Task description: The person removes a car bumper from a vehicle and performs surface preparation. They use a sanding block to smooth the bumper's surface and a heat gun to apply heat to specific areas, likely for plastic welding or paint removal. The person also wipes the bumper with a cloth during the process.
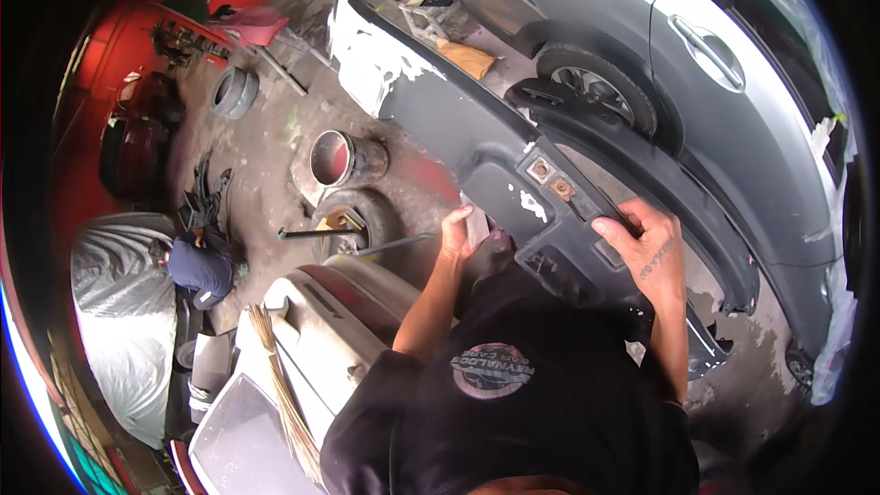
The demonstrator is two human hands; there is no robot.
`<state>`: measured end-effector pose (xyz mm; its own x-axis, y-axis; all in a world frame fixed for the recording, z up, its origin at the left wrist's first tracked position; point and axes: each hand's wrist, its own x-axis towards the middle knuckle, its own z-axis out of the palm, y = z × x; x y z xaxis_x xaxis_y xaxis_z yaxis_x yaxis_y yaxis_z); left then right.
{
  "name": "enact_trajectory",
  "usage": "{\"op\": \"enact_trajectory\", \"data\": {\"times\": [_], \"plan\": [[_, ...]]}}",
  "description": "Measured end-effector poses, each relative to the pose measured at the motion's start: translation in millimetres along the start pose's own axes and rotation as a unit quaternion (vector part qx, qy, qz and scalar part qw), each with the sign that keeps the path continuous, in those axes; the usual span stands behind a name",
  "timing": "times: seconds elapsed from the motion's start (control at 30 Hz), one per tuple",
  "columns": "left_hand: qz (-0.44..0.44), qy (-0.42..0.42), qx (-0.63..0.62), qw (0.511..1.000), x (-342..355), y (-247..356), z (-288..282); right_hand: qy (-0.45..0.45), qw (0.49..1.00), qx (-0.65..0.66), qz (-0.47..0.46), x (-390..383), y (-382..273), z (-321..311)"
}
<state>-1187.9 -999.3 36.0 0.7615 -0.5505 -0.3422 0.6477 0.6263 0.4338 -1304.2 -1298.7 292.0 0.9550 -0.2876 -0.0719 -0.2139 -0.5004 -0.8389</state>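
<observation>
A long dark grey car body panel (440, 119) slants across in front of me, its far end patched with white. Two small square recesses (550, 179) with rusty brown spots sit near its upper edge. My right hand (649, 243) grips the panel's right edge, thumb on the face and fingers curled behind. To the left of the panel, my left hand (456, 233) holds a small pale flat piece (476, 225) that looks like folded sandpaper. Whether that piece touches the panel, I cannot tell.
A silver-grey car (742, 128) stands on the right, with another dark trim piece (678, 192) beside it. A bucket (350, 159) and a tyre (376, 215) are on the floor. At the left, a person (200, 266) crouches by a covered vehicle (124, 330). A stick broom (284, 394) lies nearby.
</observation>
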Motion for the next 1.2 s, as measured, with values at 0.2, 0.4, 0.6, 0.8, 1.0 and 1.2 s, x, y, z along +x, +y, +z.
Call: {"op": "enact_trajectory", "data": {"times": [0.2,0.4,0.6,0.8,1.0,1.2], "plan": [[-0.026,-0.049,-0.001,0.998,9.1,-13.1,-8.9,0.033,0.999,-0.003,0.031,9.4,18.5,-15.0],[-0.038,-0.023,-0.016,0.999,-5.2,-11.8,10.0,0.061,0.997,-0.038,0.038,12.2,50.4,-32.2],[-0.102,-0.038,-0.042,0.993,-22.0,-11.0,19.6,0.115,0.988,-0.092,0.041,19.2,86.9,-44.9],[-0.119,-0.082,-0.032,0.989,-21.3,-6.7,21.3,0.135,0.986,-0.031,0.09,31.2,129.5,-55.4],[-0.126,-0.043,-0.014,0.991,-23.2,-1.3,29.6,0.15,0.982,-0.005,0.115,35.3,120.9,-45.4],[-0.174,-0.076,-0.063,0.98,-13.4,-9.0,14.9,0.151,0.981,-0.054,0.112,47.5,137.6,-43.9]]}}
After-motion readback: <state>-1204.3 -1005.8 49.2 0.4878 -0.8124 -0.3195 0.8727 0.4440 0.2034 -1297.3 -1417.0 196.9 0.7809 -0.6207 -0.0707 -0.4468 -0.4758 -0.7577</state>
